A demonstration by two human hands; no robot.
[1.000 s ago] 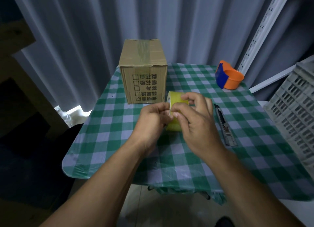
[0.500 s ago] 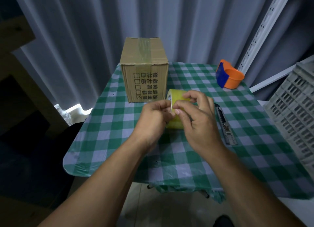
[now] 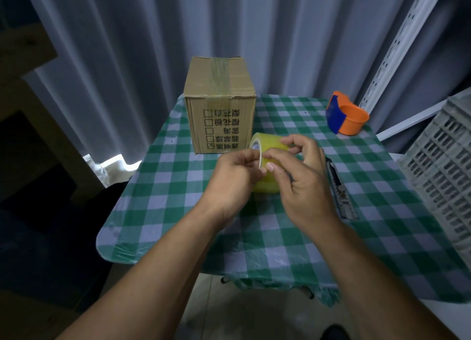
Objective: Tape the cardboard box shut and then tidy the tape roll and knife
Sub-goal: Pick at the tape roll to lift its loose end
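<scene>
A brown cardboard box stands at the back of the checked table, a strip of tape running over its top and down its front. Just in front of it I hold a yellowish roll of clear tape above the table. My left hand grips the roll's near rim. My right hand is curled over its top, thumb and fingertips pinching at the surface. A dark utility knife lies flat on the cloth right of my right hand.
An orange and blue tape dispenser sits at the table's back right corner. A grey slatted plastic crate stands against the right edge. The green checked cloth hangs over the front. Curtains close off the back.
Both hands with the roll have lifted slightly and shifted a little toward the box. My right fingers have moved along the roll's surface. Box and knife have not moved.
</scene>
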